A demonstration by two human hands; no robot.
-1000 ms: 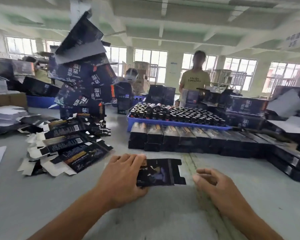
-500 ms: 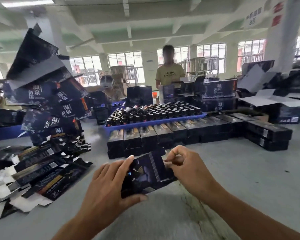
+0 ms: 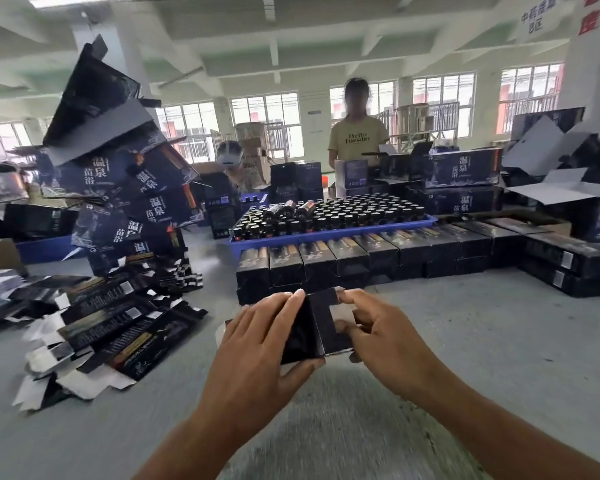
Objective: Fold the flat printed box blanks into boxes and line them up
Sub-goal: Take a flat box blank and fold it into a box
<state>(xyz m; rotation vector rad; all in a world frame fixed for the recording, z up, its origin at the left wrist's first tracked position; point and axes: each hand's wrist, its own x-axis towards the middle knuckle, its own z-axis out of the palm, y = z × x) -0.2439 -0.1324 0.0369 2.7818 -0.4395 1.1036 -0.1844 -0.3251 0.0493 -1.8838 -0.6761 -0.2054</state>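
Note:
I hold one dark printed box blank (image 3: 321,327) in front of me above the grey table (image 3: 482,341). It is partly opened into a box shape, with its pale inside showing. My left hand (image 3: 260,344) grips its left side, thumb underneath and fingers over the top. My right hand (image 3: 378,332) pinches its right edge and flap. A heap of flat blanks (image 3: 104,317) lies on the table to the left. A row of folded dark boxes (image 3: 361,259) stands side by side just beyond my hands.
A blue tray (image 3: 326,233) full of dark bottles sits behind the row. More folded boxes (image 3: 568,268) run along the right. A leaning stack of large printed cartons (image 3: 129,188) rises at the left. A person in a yellow shirt (image 3: 357,136) stands across the table.
The blank went from lying flat under my left hand to being lifted and held by both hands. It has opened from flat into a box shape, and my view has swung.

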